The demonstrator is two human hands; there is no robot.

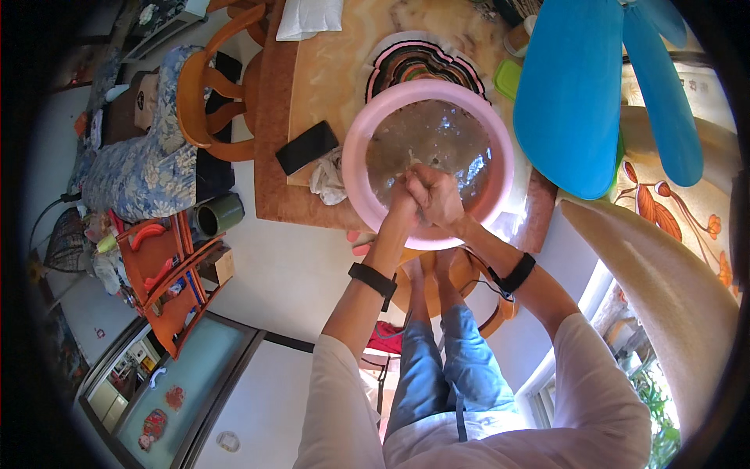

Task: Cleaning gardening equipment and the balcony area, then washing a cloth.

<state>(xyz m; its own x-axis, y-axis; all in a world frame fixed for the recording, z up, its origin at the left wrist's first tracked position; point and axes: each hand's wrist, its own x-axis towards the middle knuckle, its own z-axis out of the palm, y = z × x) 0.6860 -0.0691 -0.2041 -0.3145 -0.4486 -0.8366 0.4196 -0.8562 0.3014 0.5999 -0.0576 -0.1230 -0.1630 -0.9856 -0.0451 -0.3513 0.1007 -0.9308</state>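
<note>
A round pink plastic basin (355, 161) of murky, greyish-brown water (436, 132) stands on the table in front of me. Light glints off the water's surface. Over the near half of the basin, my left hand (403, 196) and my right hand (439, 193) are pressed together, the right hand's fingers curled against the left. A small pale bit (413, 158) shows just beyond the knuckles; whether it is in my grasp or in the water is unclear. The space between my palms is hidden. Each forearm wears a black strap.
Left of the basin lie a black smartphone (307, 148) and a crumpled white cloth or tissue (328, 177). Behind it is a striped mat (404, 61). A green lid-like item (507, 80) and large blue fan blades (568, 99) are at right. A wooden chair (193, 99) stands left.
</note>
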